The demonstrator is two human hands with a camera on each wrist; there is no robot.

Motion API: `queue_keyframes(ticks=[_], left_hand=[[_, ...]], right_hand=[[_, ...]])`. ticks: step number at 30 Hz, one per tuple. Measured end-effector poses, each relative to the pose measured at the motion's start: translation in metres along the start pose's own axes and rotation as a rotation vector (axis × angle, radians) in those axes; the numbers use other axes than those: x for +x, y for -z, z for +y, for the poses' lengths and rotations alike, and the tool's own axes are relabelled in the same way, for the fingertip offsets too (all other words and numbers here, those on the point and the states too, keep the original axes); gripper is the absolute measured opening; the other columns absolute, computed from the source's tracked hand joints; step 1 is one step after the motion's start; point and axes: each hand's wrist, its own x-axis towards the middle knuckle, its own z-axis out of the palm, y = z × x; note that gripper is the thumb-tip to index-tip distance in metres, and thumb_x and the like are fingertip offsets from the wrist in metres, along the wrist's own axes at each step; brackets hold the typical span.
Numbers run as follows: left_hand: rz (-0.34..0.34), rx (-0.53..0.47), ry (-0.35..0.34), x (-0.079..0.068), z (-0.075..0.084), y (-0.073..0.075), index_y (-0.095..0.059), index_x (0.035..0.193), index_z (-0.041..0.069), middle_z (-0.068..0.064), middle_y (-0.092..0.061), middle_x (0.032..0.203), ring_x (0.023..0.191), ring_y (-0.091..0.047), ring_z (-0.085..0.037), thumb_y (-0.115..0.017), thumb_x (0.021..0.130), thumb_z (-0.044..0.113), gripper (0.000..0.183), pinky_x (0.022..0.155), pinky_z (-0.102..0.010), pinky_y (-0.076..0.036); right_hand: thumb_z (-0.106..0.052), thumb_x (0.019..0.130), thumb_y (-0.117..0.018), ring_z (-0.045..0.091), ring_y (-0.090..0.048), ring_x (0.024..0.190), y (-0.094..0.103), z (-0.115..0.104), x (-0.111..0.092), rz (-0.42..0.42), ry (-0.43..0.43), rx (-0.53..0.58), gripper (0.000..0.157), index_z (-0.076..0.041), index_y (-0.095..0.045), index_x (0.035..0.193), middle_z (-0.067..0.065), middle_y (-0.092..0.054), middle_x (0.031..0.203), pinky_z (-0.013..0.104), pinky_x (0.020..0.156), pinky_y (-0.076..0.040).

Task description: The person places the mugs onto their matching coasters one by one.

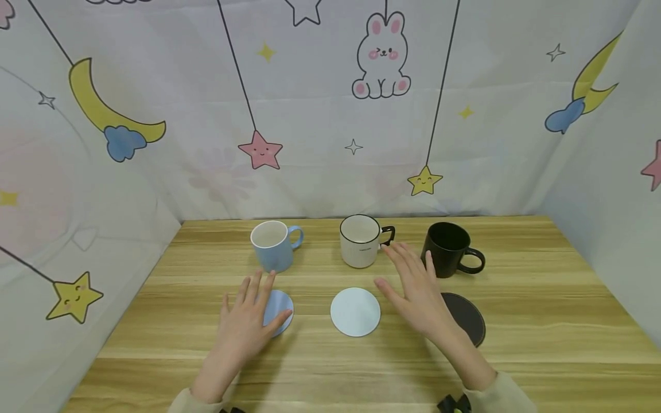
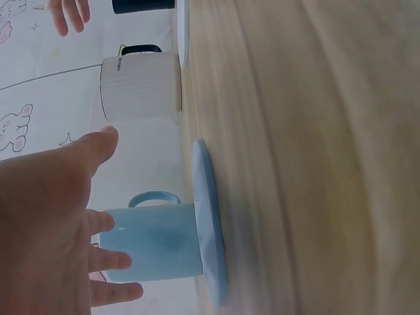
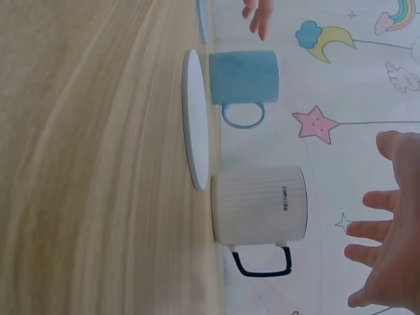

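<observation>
Above a wooden table (image 1: 330,378), a left hand (image 1: 247,322) and a right hand (image 1: 417,295) are being held raised, the fingers of both spread apart. A blue coaster (image 1: 279,307) is being partly covered by the left hand, a white coaster (image 1: 355,311) is being shown between the hands, and a black coaster (image 1: 469,318) is being partly hidden by the right hand's wrist. Behind these, a blue mug (image 1: 275,252), a white mug (image 1: 358,250) and a black mug (image 1: 444,252) are being seen upright, handles to the right. Beyond, a white cloth (image 1: 320,195) printed with stars, moons and a rabbit is being displayed
</observation>
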Motion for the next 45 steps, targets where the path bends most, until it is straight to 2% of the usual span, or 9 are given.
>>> queue_keyframes(ticks=[7,23,31,37,45], left_hand=[[-0.027,-0.008,0.01,-0.002,-0.005,0.0,-0.039,0.165,0.007,-0.028,-0.038,0.166,0.15,-0.039,-0.054,-0.068,0.103,0.05,0.081,0.109,-0.087,-0.027],[-0.068,-0.015,0.054,-0.008,-0.014,0.003,-0.034,0.166,0.003,-0.027,-0.04,0.166,0.15,-0.04,-0.051,-0.069,0.101,0.054,0.089,0.111,-0.083,-0.029],[-0.098,-0.03,0.069,-0.009,-0.017,0.003,-0.037,0.163,-0.003,-0.028,-0.038,0.166,0.151,-0.038,-0.05,-0.069,0.101,0.055,0.09,0.112,-0.083,-0.028],[-0.139,-0.053,0.079,-0.009,-0.021,0.004,-0.037,0.161,-0.005,-0.03,-0.038,0.165,0.153,-0.036,-0.05,-0.069,0.1,0.056,0.093,0.113,-0.084,-0.026],[-0.173,-0.043,0.067,-0.012,-0.029,0.003,-0.036,0.161,-0.007,-0.032,-0.04,0.163,0.15,-0.039,-0.054,-0.071,0.098,0.058,0.097,0.111,-0.084,-0.029]], right_hand=[[-0.033,0.105,-0.066,0.042,-0.033,0.157,-0.002,-0.004,0.006,0.008,0.026,0.077,0.064,-0.005,-0.046,0.16,0.019,-0.045,0.165,0.075,0.124,-0.003],[-0.028,0.106,-0.065,0.043,-0.035,0.156,-0.006,-0.011,0.018,0.011,0.046,0.134,0.06,-0.003,-0.048,0.158,0.023,-0.044,0.165,0.073,0.126,-0.005],[-0.027,0.107,-0.063,0.043,-0.038,0.153,-0.008,-0.012,0.022,-0.007,0.041,0.187,0.059,-0.004,-0.046,0.159,0.021,-0.045,0.164,0.07,0.123,-0.026],[-0.025,0.107,-0.064,0.044,-0.037,0.153,-0.011,-0.015,0.028,-0.02,0.052,0.212,0.06,-0.002,-0.045,0.159,0.022,-0.045,0.164,0.071,0.123,-0.024],[-0.025,0.108,-0.063,0.042,-0.039,0.153,-0.014,-0.019,0.036,-0.04,0.068,0.217,0.058,-0.002,-0.046,0.159,0.019,-0.046,0.163,0.069,0.123,-0.026]])
